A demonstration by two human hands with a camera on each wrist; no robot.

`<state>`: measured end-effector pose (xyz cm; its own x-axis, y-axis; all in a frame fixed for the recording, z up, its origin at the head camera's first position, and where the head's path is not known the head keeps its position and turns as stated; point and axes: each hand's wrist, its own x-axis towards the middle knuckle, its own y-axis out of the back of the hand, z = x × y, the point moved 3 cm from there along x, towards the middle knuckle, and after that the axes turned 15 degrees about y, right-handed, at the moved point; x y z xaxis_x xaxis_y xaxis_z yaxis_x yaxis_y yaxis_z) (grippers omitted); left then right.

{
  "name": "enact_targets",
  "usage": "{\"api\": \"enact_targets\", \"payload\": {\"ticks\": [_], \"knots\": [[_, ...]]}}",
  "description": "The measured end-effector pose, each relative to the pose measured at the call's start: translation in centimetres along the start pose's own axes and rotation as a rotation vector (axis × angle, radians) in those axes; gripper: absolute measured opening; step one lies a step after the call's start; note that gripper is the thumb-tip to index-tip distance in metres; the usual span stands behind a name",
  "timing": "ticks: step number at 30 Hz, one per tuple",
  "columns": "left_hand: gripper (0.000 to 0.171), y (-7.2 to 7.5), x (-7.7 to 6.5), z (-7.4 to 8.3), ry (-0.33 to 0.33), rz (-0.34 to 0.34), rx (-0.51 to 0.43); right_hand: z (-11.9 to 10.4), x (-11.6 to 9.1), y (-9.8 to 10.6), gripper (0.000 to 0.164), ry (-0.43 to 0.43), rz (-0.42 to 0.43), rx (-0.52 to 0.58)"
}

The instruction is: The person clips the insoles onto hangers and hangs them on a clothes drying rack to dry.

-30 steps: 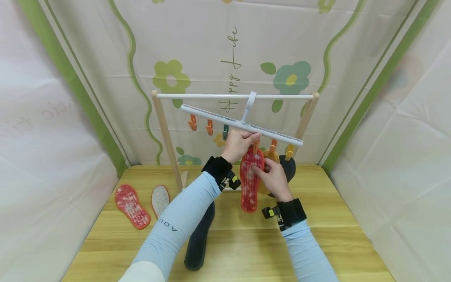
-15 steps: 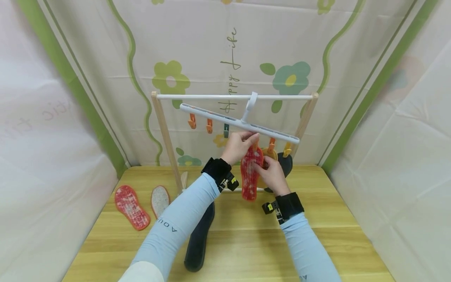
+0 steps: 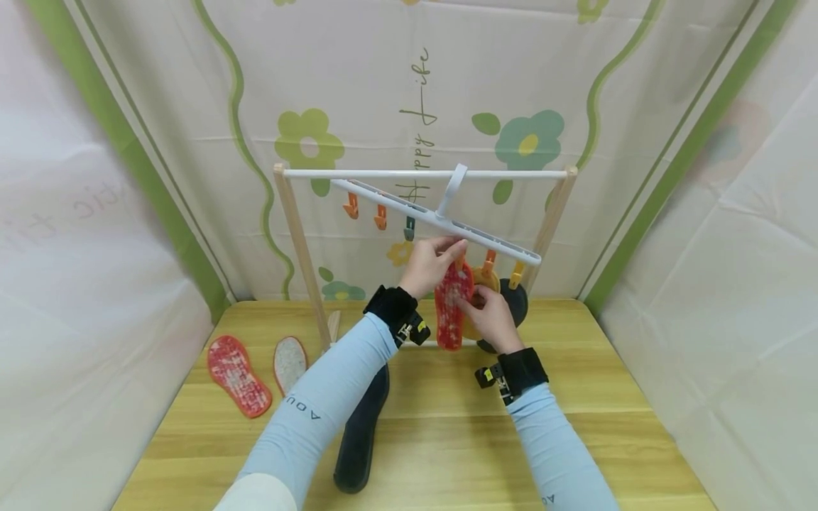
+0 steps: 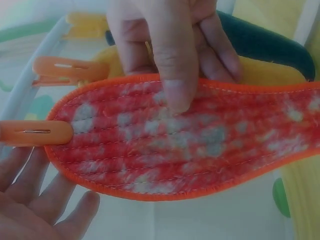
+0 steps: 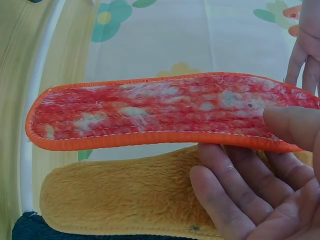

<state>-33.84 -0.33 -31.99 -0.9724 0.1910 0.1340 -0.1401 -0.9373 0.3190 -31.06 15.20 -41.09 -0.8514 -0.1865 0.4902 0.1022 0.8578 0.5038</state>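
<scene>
A red-and-white insole (image 3: pixel 450 323) with an orange edge hangs from an orange clip (image 4: pixel 37 133) on a light-blue hanger (image 3: pixel 492 243). My right hand (image 3: pixel 495 321) pinches its side, thumb on the patterned face and fingers behind, as the right wrist view shows. At the top end, the thumb and index finger of my left hand (image 3: pixel 429 264) hold the clip; its upper end is hidden by them. Other left fingers lie by the insole's toe edge in the left wrist view. Behind hang a fuzzy mustard insole (image 5: pixel 115 195) and a dark insole (image 3: pixel 516 304), partly covered.
The hanger hooks on the white rail (image 3: pixel 371 174) of a wooden stand (image 3: pixel 299 248). Its left half carries two orange clips (image 3: pixel 380 217) and a green clip (image 3: pixel 410 228). On the table (image 3: pixel 434 440) lie another red insole (image 3: pixel 239 375), a grey one (image 3: pixel 290 363) and a black one (image 3: pixel 358 447).
The hanger tilts and swivels slightly, its left end rising. The red insole's lower end has swung back, away from me. Both hands keep their holds, shifting slightly left.
</scene>
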Motion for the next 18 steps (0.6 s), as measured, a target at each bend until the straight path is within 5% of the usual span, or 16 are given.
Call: {"api": "enact_targets", "payload": {"ticks": [18], "knots": [[0.038,0.2,0.3,-0.5,0.001,-0.026,-0.024,1.1,-1.4,-0.6,0.029,-0.07,-0.073,0.015]]}}
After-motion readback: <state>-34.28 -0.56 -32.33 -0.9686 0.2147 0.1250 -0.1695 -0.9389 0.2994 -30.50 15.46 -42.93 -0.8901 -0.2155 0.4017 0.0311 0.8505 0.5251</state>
